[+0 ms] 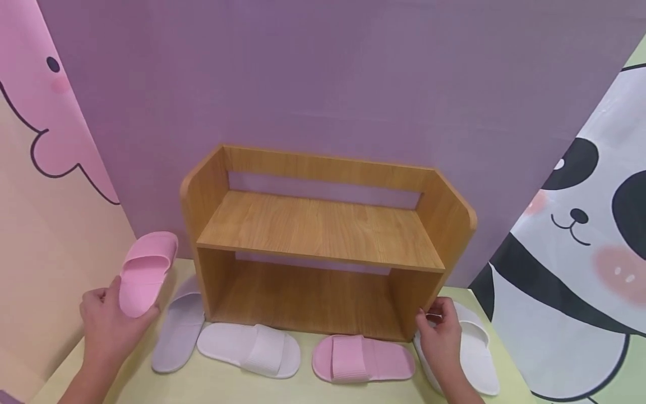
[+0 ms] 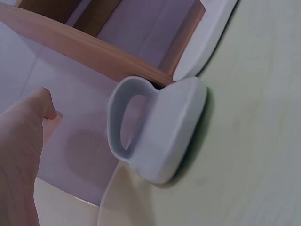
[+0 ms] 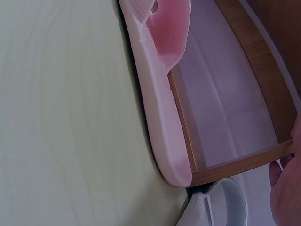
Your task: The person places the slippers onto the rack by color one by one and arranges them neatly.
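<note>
My left hand grips a pink slipper by its sole, raised and tilted left of the wooden shelf. In the left wrist view, part of that hand shows, but the pink slipper is out of sight. At the shelf's lower right, my right hand pinches the front edge of the side panel. A white slipper lies beside this hand, which partly covers the white shape there. On the table sit a grey slipper, a white slipper and a second pink slipper.
The two-tier shelf has a lower compartment and an upper board with nothing on them. Behind stands a purple backdrop. A panda picture hangs at the right, a pink cartoon at the left. The slippers lie close around the shelf's base.
</note>
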Motion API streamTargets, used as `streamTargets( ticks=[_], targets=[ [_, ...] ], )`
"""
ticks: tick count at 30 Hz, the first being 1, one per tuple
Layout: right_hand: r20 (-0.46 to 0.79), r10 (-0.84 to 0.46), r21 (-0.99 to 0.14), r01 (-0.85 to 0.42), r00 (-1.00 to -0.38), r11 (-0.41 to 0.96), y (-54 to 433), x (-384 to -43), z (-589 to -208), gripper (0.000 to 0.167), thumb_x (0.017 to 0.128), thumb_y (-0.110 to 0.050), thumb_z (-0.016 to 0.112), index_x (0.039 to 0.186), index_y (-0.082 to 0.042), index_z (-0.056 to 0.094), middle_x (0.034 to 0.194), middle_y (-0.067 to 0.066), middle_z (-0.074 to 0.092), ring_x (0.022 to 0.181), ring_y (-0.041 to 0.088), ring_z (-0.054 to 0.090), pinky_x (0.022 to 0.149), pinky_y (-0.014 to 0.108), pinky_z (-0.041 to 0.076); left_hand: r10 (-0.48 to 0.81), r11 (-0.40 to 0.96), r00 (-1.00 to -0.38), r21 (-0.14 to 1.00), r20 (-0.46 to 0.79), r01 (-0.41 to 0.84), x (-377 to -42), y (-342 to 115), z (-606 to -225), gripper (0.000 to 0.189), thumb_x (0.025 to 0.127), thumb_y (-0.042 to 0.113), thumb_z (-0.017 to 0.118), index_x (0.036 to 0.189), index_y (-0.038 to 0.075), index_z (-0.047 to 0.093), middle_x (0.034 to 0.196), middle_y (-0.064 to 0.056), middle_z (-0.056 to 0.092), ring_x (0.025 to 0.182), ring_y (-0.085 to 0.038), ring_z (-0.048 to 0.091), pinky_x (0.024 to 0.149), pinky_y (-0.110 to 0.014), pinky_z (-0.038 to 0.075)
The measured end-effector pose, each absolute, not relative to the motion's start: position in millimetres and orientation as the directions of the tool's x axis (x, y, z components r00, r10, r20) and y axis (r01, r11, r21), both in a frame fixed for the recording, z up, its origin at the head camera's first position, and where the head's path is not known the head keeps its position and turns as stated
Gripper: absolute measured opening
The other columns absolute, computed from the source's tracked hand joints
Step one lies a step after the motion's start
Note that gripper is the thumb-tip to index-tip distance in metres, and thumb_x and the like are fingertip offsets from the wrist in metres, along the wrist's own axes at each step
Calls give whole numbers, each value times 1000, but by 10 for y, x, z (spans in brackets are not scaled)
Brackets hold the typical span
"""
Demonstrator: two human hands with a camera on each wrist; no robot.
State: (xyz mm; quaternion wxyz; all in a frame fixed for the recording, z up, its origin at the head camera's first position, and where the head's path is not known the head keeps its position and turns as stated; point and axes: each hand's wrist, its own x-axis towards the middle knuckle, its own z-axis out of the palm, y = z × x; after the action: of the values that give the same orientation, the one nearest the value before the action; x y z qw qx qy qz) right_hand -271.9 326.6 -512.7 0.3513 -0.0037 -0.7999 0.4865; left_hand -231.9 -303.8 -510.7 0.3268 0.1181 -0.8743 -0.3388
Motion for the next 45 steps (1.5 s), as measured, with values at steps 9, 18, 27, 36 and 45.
streamTargets(
  ticks=[9, 18, 27, 36, 45],
  targets=[
    [568, 347, -773, -338, -746, 537, 3270, -2737, -5166, 23, 90, 13, 66, 109, 4, 60, 99, 9, 67, 92, 9, 60, 82, 12, 50, -448, 730, -752, 684, 485, 6, -2329, -2980, -5005, 102, 73, 25, 92, 158, -9, 47, 131, -35, 37, 124, -51, 37, 85, -56, 35],
    [583, 337, -761, -351, -739, 546, 3245, -2722, -5124, 21, 91, 15, 65, 108, 6, 58, 98, 11, 66, 91, 7, 60, 82, 16, 51, -456, 707, -732, 706, 507, 49, -2394, -2893, -4858, 104, 74, 25, 94, 161, -6, 47, 136, -35, 38, 126, -49, 39, 90, -56, 36],
    [574, 345, -760, -326, -743, 562, 3239, -2724, -5124, 21, 91, 13, 64, 109, 5, 57, 100, 11, 66, 92, 8, 60, 82, 14, 50, -456, 696, -695, 710, 556, 112, -2416, -2793, -4722, 104, 73, 22, 96, 162, -2, 48, 133, -32, 38, 124, -45, 39, 89, -52, 35],
    [581, 341, -759, -340, -739, 555, 3243, -2728, -5129, 21, 91, 15, 65, 108, 5, 56, 100, 12, 65, 91, 8, 60, 81, 14, 50, -505, 653, -693, 753, 514, 81, -2442, -2707, -4564, 107, 76, 25, 96, 166, 0, 43, 144, -29, 36, 132, -41, 36, 95, -53, 37],
    [590, 340, -753, -347, -732, 559, 3256, -2736, -5156, 22, 91, 16, 66, 108, 5, 57, 101, 11, 65, 91, 4, 60, 82, 13, 49, -515, 659, -603, 731, 609, 176, -2457, -2619, -4480, 104, 70, 18, 96, 160, 3, 48, 139, -28, 38, 128, -39, 41, 95, -46, 38]
  ],
)
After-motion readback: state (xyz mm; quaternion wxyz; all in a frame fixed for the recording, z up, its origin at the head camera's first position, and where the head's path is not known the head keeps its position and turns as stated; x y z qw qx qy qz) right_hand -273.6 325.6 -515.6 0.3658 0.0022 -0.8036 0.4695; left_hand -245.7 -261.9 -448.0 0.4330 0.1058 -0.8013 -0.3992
